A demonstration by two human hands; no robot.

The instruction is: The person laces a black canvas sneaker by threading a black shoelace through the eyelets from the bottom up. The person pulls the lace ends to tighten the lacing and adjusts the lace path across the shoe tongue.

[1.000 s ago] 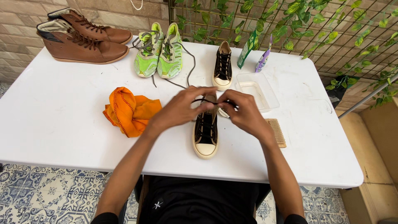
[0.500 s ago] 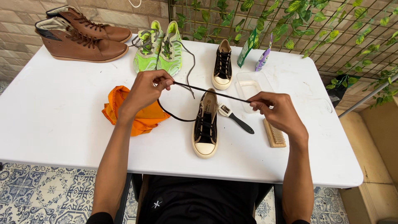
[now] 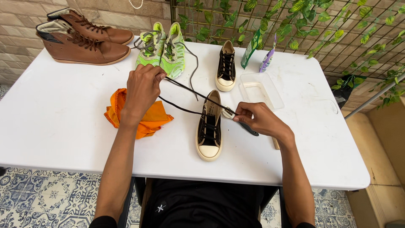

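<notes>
A black canvas sneaker (image 3: 209, 128) with a cream toe cap lies on the white table (image 3: 63, 126), toe toward me. Its black lace (image 3: 187, 90) is pulled out sideways. My left hand (image 3: 142, 86) pinches the lace's far end, up and left of the shoe, above an orange cloth (image 3: 149, 120). My right hand (image 3: 255, 119) pinches the lace just right of the shoe's opening, over a dark-handled brush (image 3: 249, 128). The matching second sneaker (image 3: 226, 66) stands farther back.
A pair of brown leather boots (image 3: 82, 38) sits at the back left and green running shoes (image 3: 162, 50) behind my left hand. A clear plastic tray (image 3: 261, 89), a green pouch (image 3: 252, 48) and a purple bottle (image 3: 268, 59) lie at the back right, before a leafy trellis.
My hands went from working together at the shoe's eyelets to drawing the lace out wide. Since then my right hand has come back toward the shoe while the left stays out.
</notes>
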